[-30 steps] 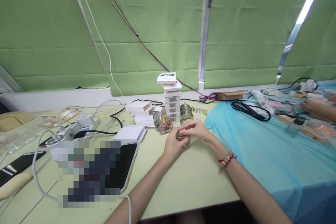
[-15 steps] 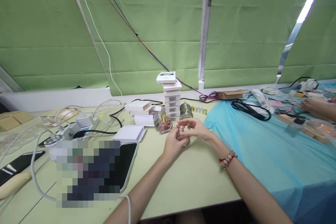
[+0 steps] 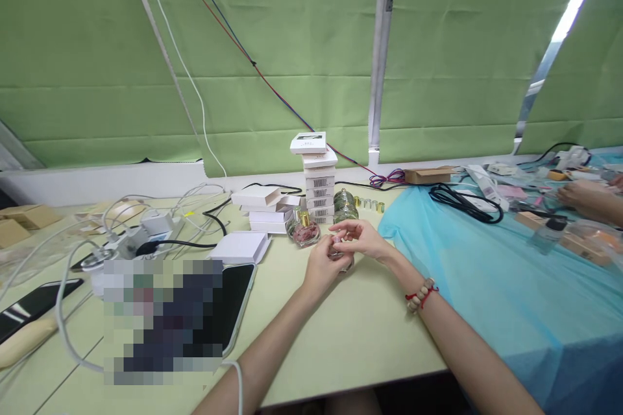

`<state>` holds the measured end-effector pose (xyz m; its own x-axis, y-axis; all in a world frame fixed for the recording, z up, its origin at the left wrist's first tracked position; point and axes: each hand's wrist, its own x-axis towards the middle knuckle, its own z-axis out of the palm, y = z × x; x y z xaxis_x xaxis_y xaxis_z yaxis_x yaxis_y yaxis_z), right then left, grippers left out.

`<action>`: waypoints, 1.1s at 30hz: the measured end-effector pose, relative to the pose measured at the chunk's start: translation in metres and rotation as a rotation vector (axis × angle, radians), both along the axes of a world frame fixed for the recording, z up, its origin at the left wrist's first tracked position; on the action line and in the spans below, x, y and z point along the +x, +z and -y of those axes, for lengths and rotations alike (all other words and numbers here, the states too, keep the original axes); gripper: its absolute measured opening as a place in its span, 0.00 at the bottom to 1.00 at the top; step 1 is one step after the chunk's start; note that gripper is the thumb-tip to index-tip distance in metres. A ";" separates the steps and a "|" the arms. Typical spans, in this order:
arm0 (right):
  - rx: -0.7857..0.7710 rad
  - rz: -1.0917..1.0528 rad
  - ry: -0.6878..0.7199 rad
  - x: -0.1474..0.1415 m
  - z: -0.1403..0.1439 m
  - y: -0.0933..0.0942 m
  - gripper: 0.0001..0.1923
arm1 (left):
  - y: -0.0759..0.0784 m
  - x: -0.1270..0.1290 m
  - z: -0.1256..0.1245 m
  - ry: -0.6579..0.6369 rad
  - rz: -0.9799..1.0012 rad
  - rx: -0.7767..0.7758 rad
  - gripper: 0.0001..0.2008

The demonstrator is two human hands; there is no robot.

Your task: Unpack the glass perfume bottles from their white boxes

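Note:
A small glass bottle [image 3: 347,265], mostly covered by fingers, stays low over the table. Wrapped round it is my left hand [image 3: 320,267]. My right hand [image 3: 365,241], wearing a beaded bracelet on the wrist, pinches at the bottle's top; what lies between its fingertips is hidden. Just left of them stands a round glass bottle [image 3: 306,235] with pinkish contents and gold at its top. Behind my right hand are stacked clear glass bottles [image 3: 344,206]. A row of small gold caps [image 3: 370,204] runs to their right.
A tall pile of white boxes [image 3: 320,185] rises behind the bottles. More white cartons [image 3: 241,248] lie left, near a phone [image 3: 238,298] and tangled cables with a power strip [image 3: 160,233]. A blue sheet [image 3: 467,272] covers the right side, where another person's hand [image 3: 584,198] shows.
My fingers have shifted very slightly at the bottle's top, and the bottle has moved a touch to the right. Everything else on the table stays in place.

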<state>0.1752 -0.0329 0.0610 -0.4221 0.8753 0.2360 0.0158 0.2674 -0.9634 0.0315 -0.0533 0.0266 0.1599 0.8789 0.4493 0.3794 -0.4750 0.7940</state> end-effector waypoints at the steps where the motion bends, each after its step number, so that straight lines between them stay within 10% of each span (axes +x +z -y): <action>1: 0.004 0.005 0.017 0.001 0.000 0.000 0.26 | 0.000 0.000 0.000 0.004 0.000 0.001 0.11; 10: -0.059 -0.091 0.145 0.004 -0.001 -0.001 0.27 | 0.004 0.003 0.004 -0.057 0.097 -0.061 0.19; 25: 0.066 -0.045 -0.130 -0.012 0.003 -0.002 0.16 | 0.003 0.002 0.002 -0.039 0.055 -0.025 0.19; 33: 0.086 0.050 -0.079 -0.002 -0.005 -0.004 0.23 | -0.002 0.001 -0.001 0.019 0.019 0.012 0.05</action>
